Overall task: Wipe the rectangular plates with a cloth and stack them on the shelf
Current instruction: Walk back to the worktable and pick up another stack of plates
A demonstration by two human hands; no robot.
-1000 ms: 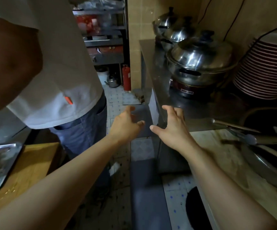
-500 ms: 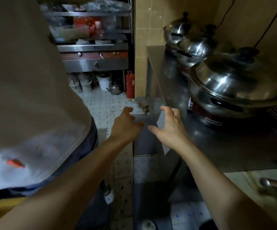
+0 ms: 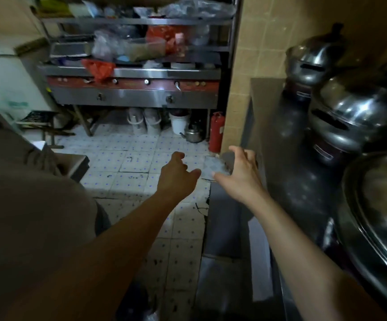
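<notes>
Both my arms reach forward over the tiled floor (image 3: 137, 163). My left hand (image 3: 176, 176) hangs in the air with loosely curled fingers and holds nothing. My right hand (image 3: 240, 172) is beside it, fingers spread and relaxed, just left of the steel counter (image 3: 287, 172); it holds nothing either. No rectangular plate and no cloth shows in the head view. A cluttered steel shelf rack (image 3: 137, 22) stands at the far wall.
Three lidded steel pots (image 3: 347, 112) line the counter on the right. Another person's back (image 3: 25, 205) fills the left side, close to my left arm. A stove unit (image 3: 132, 89), white buckets (image 3: 178, 122), a kettle (image 3: 193, 133) and a red extinguisher (image 3: 215, 133) stand ahead.
The view has moved forward and left: the plate stack, cutting board and tray have left the frame, the far rack and stove are nearer. Both hands stay raised and empty.
</notes>
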